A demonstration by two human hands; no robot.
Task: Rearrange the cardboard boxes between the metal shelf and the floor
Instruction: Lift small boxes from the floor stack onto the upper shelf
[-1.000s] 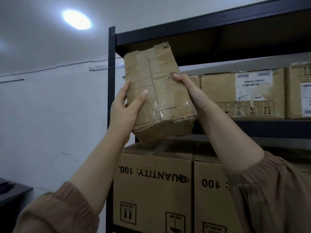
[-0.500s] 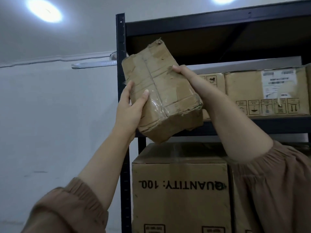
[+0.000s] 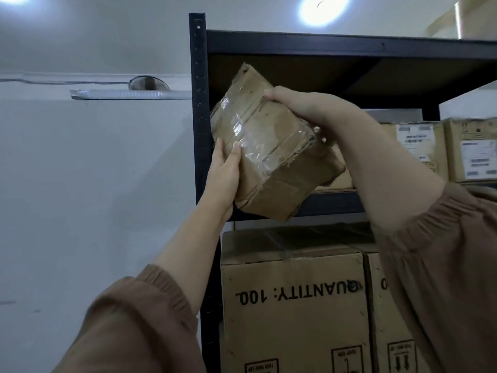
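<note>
Both hands are holding a small taped box (image 3: 269,146) up, tilted, in front of the metal shelf (image 3: 322,42), upper bay, just right of the corner post (image 3: 200,103). The left hand (image 3: 223,173) is gripping its lower left side w/ thumb on the front; the right hand (image 3: 298,103) is curling over the top right edge. Labelled boxes (image 3: 419,141) are sitting further right on that level, a big box (image 3: 293,305) below

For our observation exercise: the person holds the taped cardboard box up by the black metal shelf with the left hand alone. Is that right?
No. The head view shows both hands holding the box: the left hand grips its lower left edge, the right hand its upper right side.
</note>
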